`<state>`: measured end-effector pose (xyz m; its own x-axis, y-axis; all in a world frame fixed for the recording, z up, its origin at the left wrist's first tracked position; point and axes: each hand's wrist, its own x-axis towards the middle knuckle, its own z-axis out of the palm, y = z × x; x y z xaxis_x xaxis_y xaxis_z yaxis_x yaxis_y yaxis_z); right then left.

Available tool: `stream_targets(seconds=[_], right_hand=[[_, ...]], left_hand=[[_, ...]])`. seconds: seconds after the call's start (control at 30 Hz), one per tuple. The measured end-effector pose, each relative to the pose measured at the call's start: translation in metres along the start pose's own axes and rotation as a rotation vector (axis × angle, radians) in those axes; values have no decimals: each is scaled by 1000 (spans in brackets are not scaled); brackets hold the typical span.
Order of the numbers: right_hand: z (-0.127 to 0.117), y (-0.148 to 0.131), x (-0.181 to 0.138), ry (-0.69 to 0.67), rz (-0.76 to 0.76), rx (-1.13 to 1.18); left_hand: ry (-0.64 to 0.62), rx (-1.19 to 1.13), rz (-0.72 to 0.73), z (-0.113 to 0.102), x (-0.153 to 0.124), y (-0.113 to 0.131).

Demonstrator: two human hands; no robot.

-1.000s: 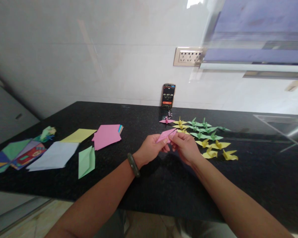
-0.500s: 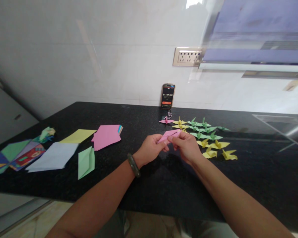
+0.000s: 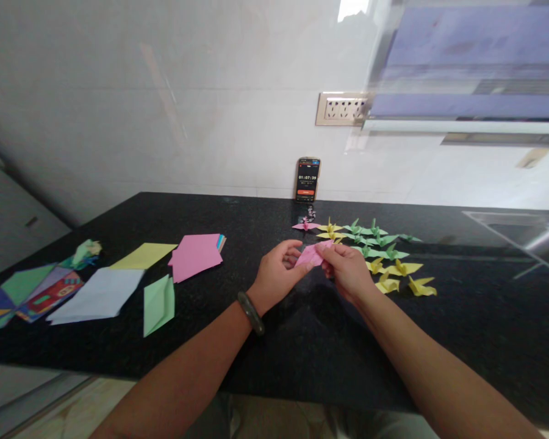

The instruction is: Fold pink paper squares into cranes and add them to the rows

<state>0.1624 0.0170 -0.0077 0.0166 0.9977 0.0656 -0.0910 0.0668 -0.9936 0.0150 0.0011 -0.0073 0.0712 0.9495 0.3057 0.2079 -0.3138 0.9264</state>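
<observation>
Above the table (image 3: 274, 350), folded pink paper (image 3: 312, 256) is pinched by the right hand (image 3: 349, 273), the grip of the left hand (image 3: 274, 271) being unclear; aligned edges and even pressure should favour crisp creases.

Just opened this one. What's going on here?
A person is handling a small piece of folded pink paper over a dark countertop. The right hand pinches it, while the left hand has its thumb against it. Beyond and to the right sit folded paper cranes: a pink crane, plus yellow and green ones. Pink sheets and a folded green paper lie to the left. A phone leaning against the wall reads 01:07:39.
</observation>
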Motion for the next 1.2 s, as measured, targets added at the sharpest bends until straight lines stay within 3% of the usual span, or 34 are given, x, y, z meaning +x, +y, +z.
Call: stream_targets(seconds=[0.1,0.2,0.33,0.5,0.63,0.87,1.03,1.2], right_hand=[[1,0,-1,16,14,-6],[4,-2,-3,-35,19,2],[6,-3,-5,-124,0,18],[1,-5,-2,15,-174,-89],[-3,-4,2,-99,-223,-167],[-1,-1,-2,-126,-93,-210],[-2,-7,-4,-228,-81,-161],[-3,-7,-4,-257,-134,-225]], left_hand=[[-22,230,245,-2,-3,2],[-46,324,307,-4,-4,3],[-39,132,93,-2,-1,1],[-81,-240,-224,1,3,5],[-118,-330,-362,1,4,8],[-34,-402,-333,-4,5,4],[-160,-313,-283,-10,5,4],[-199,-365,-335,-10,4,7]])
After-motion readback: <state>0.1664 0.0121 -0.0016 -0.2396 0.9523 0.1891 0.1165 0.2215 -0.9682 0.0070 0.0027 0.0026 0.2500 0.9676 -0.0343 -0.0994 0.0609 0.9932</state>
